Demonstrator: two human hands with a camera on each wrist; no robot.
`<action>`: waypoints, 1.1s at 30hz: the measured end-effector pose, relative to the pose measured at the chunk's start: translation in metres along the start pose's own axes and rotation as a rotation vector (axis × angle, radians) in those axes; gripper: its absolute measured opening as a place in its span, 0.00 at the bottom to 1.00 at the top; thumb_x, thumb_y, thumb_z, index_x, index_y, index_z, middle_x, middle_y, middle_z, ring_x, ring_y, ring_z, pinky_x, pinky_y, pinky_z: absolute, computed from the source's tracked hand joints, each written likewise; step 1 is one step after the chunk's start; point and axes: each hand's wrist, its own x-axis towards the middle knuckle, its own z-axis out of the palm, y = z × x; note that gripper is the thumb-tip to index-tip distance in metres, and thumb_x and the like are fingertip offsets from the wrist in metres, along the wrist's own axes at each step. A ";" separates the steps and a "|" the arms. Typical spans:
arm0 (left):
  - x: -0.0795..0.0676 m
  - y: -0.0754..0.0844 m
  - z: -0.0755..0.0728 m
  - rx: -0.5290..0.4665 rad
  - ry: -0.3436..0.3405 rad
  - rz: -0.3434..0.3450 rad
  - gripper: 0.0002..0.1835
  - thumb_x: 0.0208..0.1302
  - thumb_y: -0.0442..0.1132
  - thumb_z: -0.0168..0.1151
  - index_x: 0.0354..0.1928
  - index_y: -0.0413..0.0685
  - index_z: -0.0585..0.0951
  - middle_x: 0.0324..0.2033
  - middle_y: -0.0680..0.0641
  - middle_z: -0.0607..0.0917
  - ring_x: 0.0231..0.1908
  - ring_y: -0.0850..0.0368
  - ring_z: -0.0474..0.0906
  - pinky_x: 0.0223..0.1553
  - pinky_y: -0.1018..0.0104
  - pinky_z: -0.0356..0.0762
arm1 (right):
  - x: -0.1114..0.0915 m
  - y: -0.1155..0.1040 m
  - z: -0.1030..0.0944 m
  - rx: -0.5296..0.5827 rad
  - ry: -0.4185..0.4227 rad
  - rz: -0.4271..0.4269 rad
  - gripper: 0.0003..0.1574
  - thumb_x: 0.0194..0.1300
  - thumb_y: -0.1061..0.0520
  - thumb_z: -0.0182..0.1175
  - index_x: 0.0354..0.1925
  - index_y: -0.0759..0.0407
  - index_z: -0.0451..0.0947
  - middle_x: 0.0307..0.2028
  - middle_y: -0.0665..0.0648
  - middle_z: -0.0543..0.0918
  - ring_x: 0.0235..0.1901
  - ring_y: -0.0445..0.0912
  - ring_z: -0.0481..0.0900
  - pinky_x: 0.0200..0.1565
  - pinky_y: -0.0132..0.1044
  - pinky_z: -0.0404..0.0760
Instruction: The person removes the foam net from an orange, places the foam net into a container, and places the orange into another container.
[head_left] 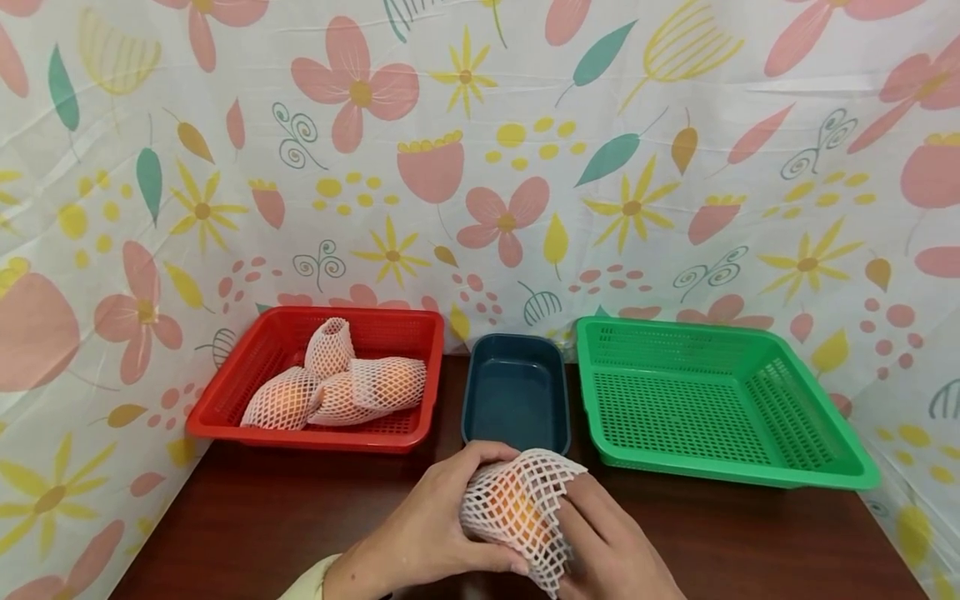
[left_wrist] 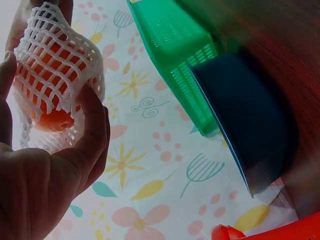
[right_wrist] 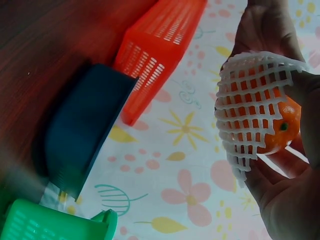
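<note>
An orange [right_wrist: 284, 125] in a white foam net [head_left: 551, 475] is held between both hands above the table's front. My left hand [head_left: 427, 525] grips the netted fruit from the left, its thumb and fingers curled round it. My right hand [head_left: 611, 542] holds the net at its open end on the right, some fingers hidden behind the mesh. In the right wrist view the stem end of the orange shows bare past the net's edge. The left wrist view shows the net [left_wrist: 55, 55] loosely covering the fruit, with orange skin below its rim.
A red basket [head_left: 311, 437] at the left holds several netted fruits [head_left: 390, 383]. The dark blue tray [head_left: 517, 400] stands in the middle, just beyond the hands. A green basket [head_left: 720, 471] is at the right. Behind them hangs a flowered cloth [head_left: 510, 125].
</note>
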 end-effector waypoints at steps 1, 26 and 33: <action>0.000 0.000 0.000 0.002 0.003 0.008 0.46 0.55 0.60 0.82 0.72 0.65 0.68 0.63 0.60 0.79 0.58 0.61 0.79 0.62 0.64 0.79 | 0.000 0.000 0.000 0.001 0.003 0.000 0.15 0.74 0.52 0.53 0.45 0.61 0.79 0.48 0.57 0.77 0.46 0.46 0.72 0.49 0.37 0.72; -0.002 0.001 -0.003 -0.002 0.038 0.072 0.43 0.57 0.57 0.82 0.71 0.66 0.71 0.64 0.61 0.80 0.58 0.61 0.80 0.61 0.63 0.80 | 0.006 -0.005 -0.006 0.053 0.053 0.046 0.27 0.79 0.43 0.58 0.55 0.66 0.81 0.54 0.61 0.82 0.51 0.50 0.77 0.61 0.35 0.70; -0.001 0.003 -0.004 -0.054 0.080 0.160 0.39 0.56 0.49 0.83 0.69 0.63 0.74 0.63 0.58 0.80 0.60 0.57 0.80 0.58 0.61 0.83 | 0.006 0.000 -0.005 0.027 0.116 -0.032 0.28 0.80 0.42 0.55 0.45 0.67 0.80 0.48 0.63 0.82 0.47 0.52 0.76 0.57 0.38 0.70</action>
